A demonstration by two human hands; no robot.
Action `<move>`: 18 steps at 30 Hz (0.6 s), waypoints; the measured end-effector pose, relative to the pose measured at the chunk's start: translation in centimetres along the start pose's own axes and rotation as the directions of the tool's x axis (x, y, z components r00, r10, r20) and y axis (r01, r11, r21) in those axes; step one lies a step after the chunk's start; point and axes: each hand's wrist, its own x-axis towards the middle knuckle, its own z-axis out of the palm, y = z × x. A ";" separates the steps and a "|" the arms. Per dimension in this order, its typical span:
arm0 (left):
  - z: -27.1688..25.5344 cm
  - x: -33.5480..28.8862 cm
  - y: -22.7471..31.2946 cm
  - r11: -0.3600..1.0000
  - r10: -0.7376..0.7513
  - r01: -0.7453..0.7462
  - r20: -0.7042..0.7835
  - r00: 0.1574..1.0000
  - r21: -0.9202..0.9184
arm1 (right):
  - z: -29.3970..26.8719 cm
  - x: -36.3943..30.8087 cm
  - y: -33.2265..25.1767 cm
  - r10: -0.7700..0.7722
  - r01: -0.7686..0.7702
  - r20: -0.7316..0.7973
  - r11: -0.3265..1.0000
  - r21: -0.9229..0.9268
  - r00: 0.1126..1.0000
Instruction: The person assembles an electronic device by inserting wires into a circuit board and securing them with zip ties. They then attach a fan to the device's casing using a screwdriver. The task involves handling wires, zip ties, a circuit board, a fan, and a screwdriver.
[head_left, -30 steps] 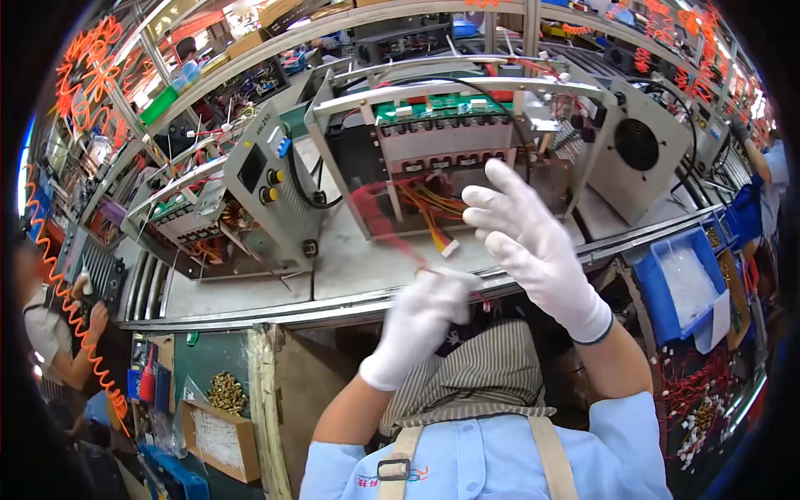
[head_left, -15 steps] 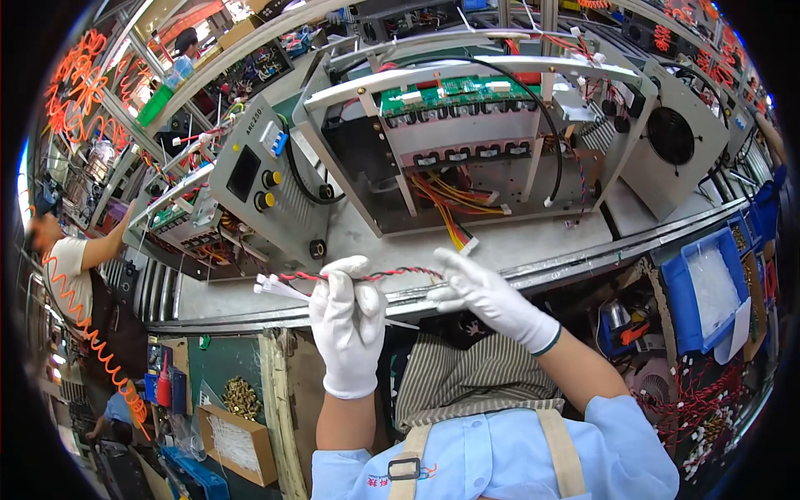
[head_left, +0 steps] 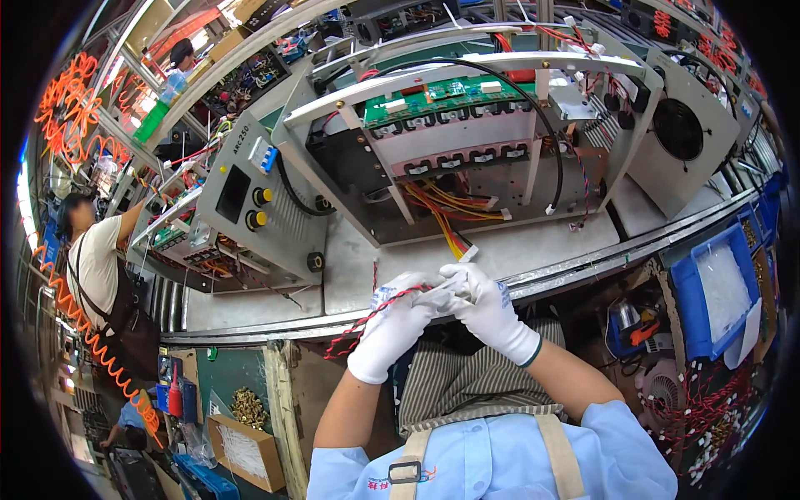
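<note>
Left hand: gloved in white, the left hand [head_left: 393, 321] bends its fingers around a twisted wire above the near edge of the bench.
Right hand: also gloved, the right hand [head_left: 485, 310] meets it with thumb and fingers drawn together, seemingly pinching a small white piece [head_left: 442, 292].
Twisted wire: the red-and-dark twisted wire [head_left: 385, 305] crosses the left glove, its tail hanging past the near edge of the metal worktop [head_left: 358, 287].
White piece: caught between the gloves; from where I stand, tie or connector, I cannot tell.
Open cabinet: ahead, a machine frame [head_left: 460, 62] stands on the worktop, baring a green circuit board [head_left: 450, 102]; a yellow-and-red wire bundle [head_left: 446, 230] spills from it toward the near edge, ending in a white plug [head_left: 469, 253].
Control panel: left of it, a grey machine [head_left: 292, 225] shows two yellow knobs [head_left: 262, 196].
Handling: best, I judge, to grip the wire close behind the white piece, pull on neither strand, angle the fingertips so the join shows, and hold the loose tail clear of the worktop's edge.
</note>
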 end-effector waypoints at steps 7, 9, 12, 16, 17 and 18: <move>-0.7 9.0 -5.9 0.955 -0.151 0.067 -0.279 0.948 -0.287 | -2.2 5.2 -0.9 -0.495 0.240 0.051 0.326 -0.914 0.867; -0.4 10.5 -6.5 0.907 -0.360 0.315 -0.122 0.925 -0.280 | -3.1 7.5 1.0 -0.349 0.159 0.080 0.203 -0.966 0.934; 0.9 11.4 -5.3 0.888 -0.349 0.287 -0.119 0.930 -0.360 | -6.6 10.0 2.1 -0.362 0.185 0.028 0.406 -0.895 0.932; 2.2 13.1 -8.1 0.957 -0.246 0.269 -0.185 0.951 0.106 | -8.3 11.6 -0.4 -0.288 0.152 -0.178 0.829 -0.538 0.941; 2.3 13.3 -8.2 0.977 -0.037 0.086 -0.243 0.969 0.195 | -8.6 12.1 -0.1 -0.270 0.158 -0.190 0.875 -0.457 0.944; 2.4 13.3 -8.4 0.953 0.176 -0.092 -0.280 0.944 0.289 | -8.9 12.6 0.4 -0.253 0.165 -0.200 0.913 -0.372 0.947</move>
